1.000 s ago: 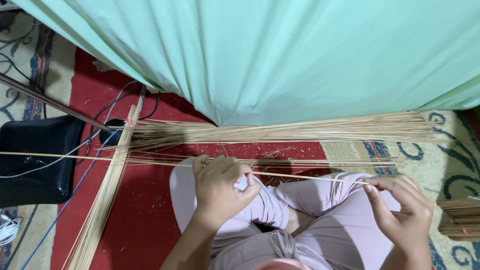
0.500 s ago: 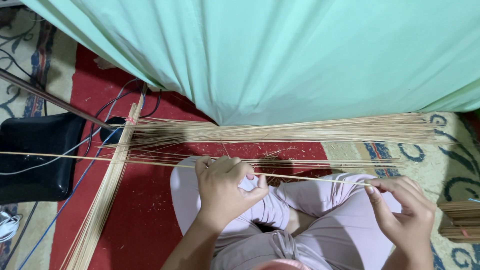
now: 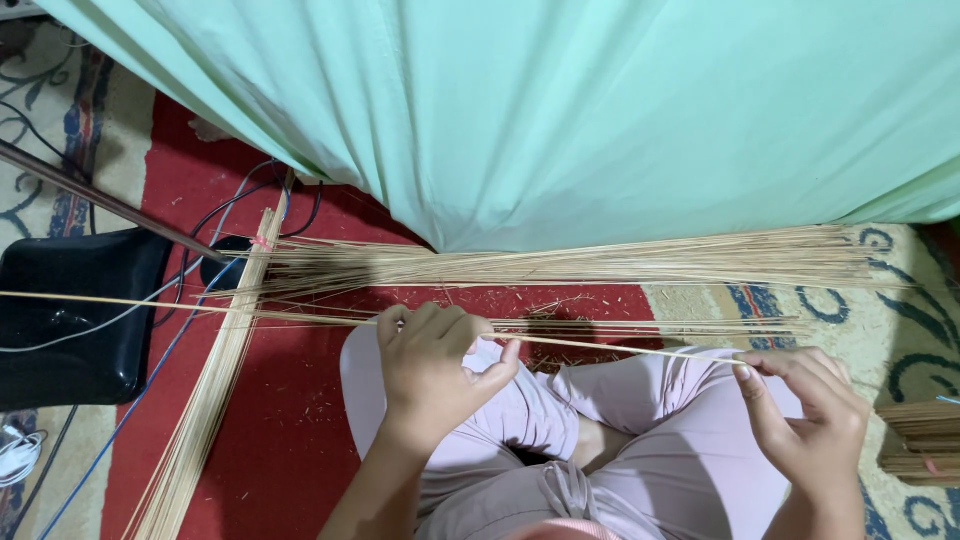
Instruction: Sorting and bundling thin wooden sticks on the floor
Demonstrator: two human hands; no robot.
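Left hand [image 3: 432, 368] closed around a thin bamboo stick [image 3: 620, 348], right hand [image 3: 805, 420] pinching its end, holding it taut across the lap; loose stick pile [image 3: 600, 265] on red rug [image 3: 290, 420] beyond, within reach.

A long, thin, pale straw-coloured stick [image 3: 610, 346] stretches almost level across the person's lap, running from nine o'clock to three o'clock with a slight downward tilt toward three. Its three o'clock end is pinched at the fingertips of the right hand [image 3: 805, 415]; the left hand [image 3: 435, 365] closes around it near the middle. The nine o'clock end pokes out over the red carpet
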